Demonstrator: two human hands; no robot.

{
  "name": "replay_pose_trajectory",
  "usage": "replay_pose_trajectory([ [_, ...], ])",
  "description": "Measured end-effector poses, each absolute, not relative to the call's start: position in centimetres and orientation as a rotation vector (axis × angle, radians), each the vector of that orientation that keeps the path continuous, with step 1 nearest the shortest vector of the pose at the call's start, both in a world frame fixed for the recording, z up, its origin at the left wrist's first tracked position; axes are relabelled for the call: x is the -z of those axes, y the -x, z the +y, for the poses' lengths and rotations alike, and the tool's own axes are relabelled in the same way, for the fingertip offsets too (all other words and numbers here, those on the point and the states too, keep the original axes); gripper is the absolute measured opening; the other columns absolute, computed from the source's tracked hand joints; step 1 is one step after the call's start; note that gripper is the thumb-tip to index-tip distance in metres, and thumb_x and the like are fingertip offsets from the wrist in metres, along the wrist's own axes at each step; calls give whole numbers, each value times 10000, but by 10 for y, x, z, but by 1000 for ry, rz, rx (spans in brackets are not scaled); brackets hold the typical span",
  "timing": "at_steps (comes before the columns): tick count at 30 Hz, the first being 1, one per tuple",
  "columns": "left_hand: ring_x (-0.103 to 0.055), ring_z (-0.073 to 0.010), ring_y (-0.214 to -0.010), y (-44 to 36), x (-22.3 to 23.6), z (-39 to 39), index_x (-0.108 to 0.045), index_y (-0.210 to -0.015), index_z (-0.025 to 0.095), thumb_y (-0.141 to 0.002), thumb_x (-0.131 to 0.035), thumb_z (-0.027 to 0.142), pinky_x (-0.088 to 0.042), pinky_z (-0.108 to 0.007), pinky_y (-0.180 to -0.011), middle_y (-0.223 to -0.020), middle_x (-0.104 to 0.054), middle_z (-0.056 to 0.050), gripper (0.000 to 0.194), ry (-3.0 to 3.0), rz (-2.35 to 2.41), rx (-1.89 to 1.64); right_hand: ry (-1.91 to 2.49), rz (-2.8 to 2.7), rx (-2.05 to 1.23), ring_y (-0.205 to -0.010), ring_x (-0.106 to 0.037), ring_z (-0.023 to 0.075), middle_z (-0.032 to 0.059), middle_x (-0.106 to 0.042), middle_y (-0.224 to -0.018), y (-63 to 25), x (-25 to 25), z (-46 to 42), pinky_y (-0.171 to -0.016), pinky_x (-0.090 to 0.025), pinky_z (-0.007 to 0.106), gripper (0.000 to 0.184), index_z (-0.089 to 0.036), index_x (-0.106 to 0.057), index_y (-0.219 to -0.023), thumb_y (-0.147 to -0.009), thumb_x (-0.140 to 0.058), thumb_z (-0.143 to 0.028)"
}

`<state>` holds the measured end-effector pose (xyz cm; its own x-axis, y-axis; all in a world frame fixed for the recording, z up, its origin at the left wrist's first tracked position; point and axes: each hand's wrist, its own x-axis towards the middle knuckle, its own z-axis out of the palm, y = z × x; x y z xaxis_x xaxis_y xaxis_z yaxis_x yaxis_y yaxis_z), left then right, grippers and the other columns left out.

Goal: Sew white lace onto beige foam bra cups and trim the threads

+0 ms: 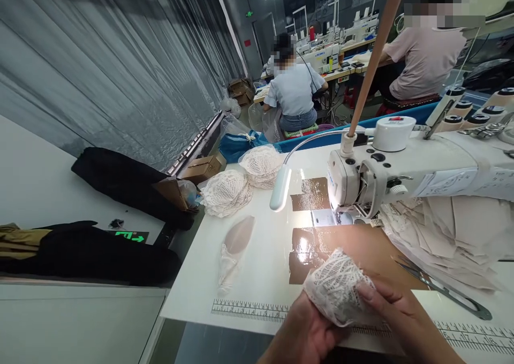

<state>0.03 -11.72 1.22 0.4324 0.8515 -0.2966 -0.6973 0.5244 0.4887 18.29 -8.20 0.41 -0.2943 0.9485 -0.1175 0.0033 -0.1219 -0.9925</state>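
Observation:
Between my hands, over the table's front edge, is a cream lace bra cup [339, 288], its rounded lace side facing up. My left hand [311, 321] cradles it from below and the left, fingers curled underneath. From the right, my right hand [387, 302] grips its edge, thumb lying on the lace. Part of the fingers is hidden behind the fabric. On the table to the left lies another piece, a sheer beige cup with lace [236, 251]. Behind my hands stands a white sewing machine [349, 184] with its needle area lit.
Two stacks of lace pieces [227, 192] sit at the table's back left. Thread snips or scissors [445, 289] and a pile of beige fabric pieces [445, 235] lie right. A lamp [281, 187] bends over the table. A printed ruler [249, 310] runs along the front. Two people sit beyond.

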Motion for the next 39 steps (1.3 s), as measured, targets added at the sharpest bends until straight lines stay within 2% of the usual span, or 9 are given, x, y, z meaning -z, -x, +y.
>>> replay_pose_trajectory([
  [5,-652,-192,-769,-25,-9,-110,-699,-917,113,-574,-722,56,-475,-267,-703,-806,-692,-74,348,-304,727,-1099,1047,-1306,-1584,-672,-565,214,38,-615,-685,-168,0,-83,-615,-476,291,373,-196,-659,-601,-807,-679,-506],
  [8,-539,-109,-473,-19,0,-114,-609,-587,121,-620,-746,115,-420,-221,-507,-508,-563,-5,141,-372,759,-1055,1012,-919,-1746,-674,-561,203,22,-632,-677,-173,-3,-82,-618,-474,285,304,-212,-696,-683,-778,-721,-501],
  [11,-425,-76,-362,10,-2,-124,-399,-391,149,-672,-770,246,-333,-202,-407,-373,-425,16,476,-590,758,-874,981,-796,-1790,-684,-563,199,27,-666,-704,-182,-5,-79,-645,-475,288,289,-210,-720,-736,-738,-763,-496],
  [15,-597,-142,-707,52,-30,-125,-661,-698,122,-740,-743,262,-454,-237,-662,-775,-665,-73,168,-1102,911,-940,1049,-1031,-1776,-591,-471,130,-17,-572,-627,-182,-8,-79,-556,-388,229,330,-180,-641,-628,-717,-791,-460],
  [18,-500,-278,-1180,58,-48,-115,-588,-1259,218,-594,-860,296,-382,-352,-1014,-1317,-541,-97,723,-1410,1121,-941,996,-1339,-1776,-581,-450,127,-23,-544,-621,-173,-11,-83,-543,-364,230,330,-177,-617,-643,-754,-751,-458],
  [24,-514,-152,-731,37,-43,-109,-624,-1069,121,-789,-640,341,-424,-243,-678,-846,-592,-37,357,-1383,986,-681,1033,-1537,-1722,-643,-537,174,11,-619,-698,-169,-8,-88,-595,-432,262,338,-192,-682,-756,-824,-643,-521],
  [31,-474,-119,-648,71,-38,-110,-533,-637,149,-640,-421,18,-349,-213,-612,-645,-505,20,172,-1625,1281,-472,1110,-1309,-1670,-593,-477,141,-9,-537,-655,-179,-3,-87,-535,-384,239,383,-191,-565,-613,-797,-686,-505],
  [35,-575,-203,-918,82,-42,-110,-655,-912,174,-796,-515,139,-430,-279,-849,-992,-645,-61,185,-1573,1415,-741,1116,-1377,-1667,-605,-493,150,-3,-558,-665,-177,-8,-88,-542,-382,248,384,-197,-563,-618,-801,-673,-516],
  [39,-537,-275,-1112,60,-45,-111,-538,-1307,210,-638,-826,354,-417,-316,-952,-1269,-572,-102,743,-1375,1200,-759,1099,-1594,-1641,-645,-539,178,7,-605,-686,-172,-5,-88,-599,-423,265,350,-202,-628,-699,-830,-635,-526],
])
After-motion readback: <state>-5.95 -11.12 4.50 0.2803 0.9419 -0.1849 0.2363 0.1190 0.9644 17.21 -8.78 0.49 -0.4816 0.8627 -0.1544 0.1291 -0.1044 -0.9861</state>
